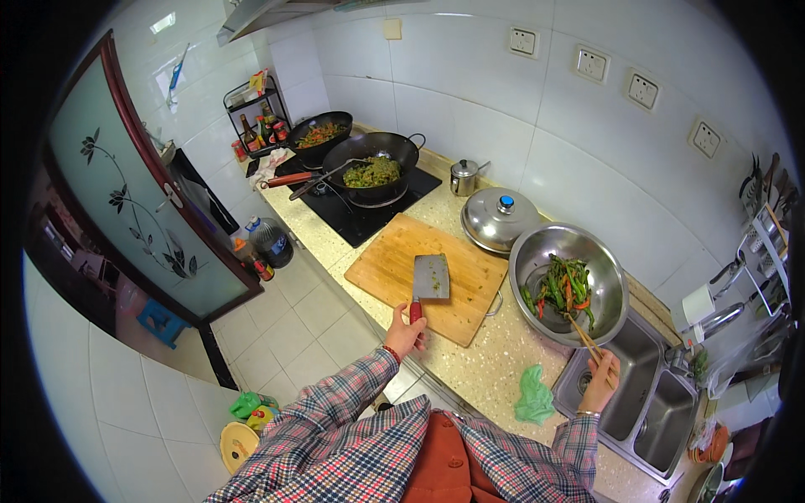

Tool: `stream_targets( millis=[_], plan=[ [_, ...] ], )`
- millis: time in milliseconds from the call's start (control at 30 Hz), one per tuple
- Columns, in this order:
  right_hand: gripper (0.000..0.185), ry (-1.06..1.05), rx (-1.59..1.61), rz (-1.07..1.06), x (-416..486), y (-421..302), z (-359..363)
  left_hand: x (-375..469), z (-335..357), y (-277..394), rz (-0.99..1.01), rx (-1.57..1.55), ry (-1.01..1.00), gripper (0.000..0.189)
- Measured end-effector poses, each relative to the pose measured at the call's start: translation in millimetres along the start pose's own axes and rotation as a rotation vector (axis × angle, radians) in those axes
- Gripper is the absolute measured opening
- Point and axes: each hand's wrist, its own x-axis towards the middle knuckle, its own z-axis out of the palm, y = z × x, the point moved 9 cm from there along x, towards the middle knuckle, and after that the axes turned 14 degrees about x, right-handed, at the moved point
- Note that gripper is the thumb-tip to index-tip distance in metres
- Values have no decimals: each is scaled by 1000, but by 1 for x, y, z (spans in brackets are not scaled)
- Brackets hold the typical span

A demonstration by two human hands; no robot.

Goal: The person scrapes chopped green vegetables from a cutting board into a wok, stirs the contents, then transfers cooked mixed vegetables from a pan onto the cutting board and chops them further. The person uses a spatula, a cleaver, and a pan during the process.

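My left hand pinches the red handle of a Chinese cleaver between thumb and fingers. Green bits cling to its broad blade, which is over a wooden cutting board; whether it rests there I cannot tell. In my right hand is a pair of wooden chopsticks. Their tips reach into a large stainless steel bowl, touching long green and red peppers. The peppers look soft and lie heaped in the bowl.
Behind the board, a wok with chopped green food and a spatula sits on a black cooktop, beside a second pan. A domed lid adjoins the bowl. A double sink and green plastic bag are at right.
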Motion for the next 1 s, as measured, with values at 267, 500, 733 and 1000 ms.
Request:
stream_targets(
  millis=[267,500,733,1000],
  plan=[
    [22,-156,-306,-171,-8,2,38,9,6,-9,-93,-16,-172,36],
    [26,-178,-406,-29,-6,13,44,6,31,-42,-184,-8,-314,32],
    [35,-112,19,372,-5,47,38,7,53,-62,-325,-201,-456,27],
    [38,-119,-13,184,-1,31,46,8,64,-67,-295,-187,-481,26]
  ],
)
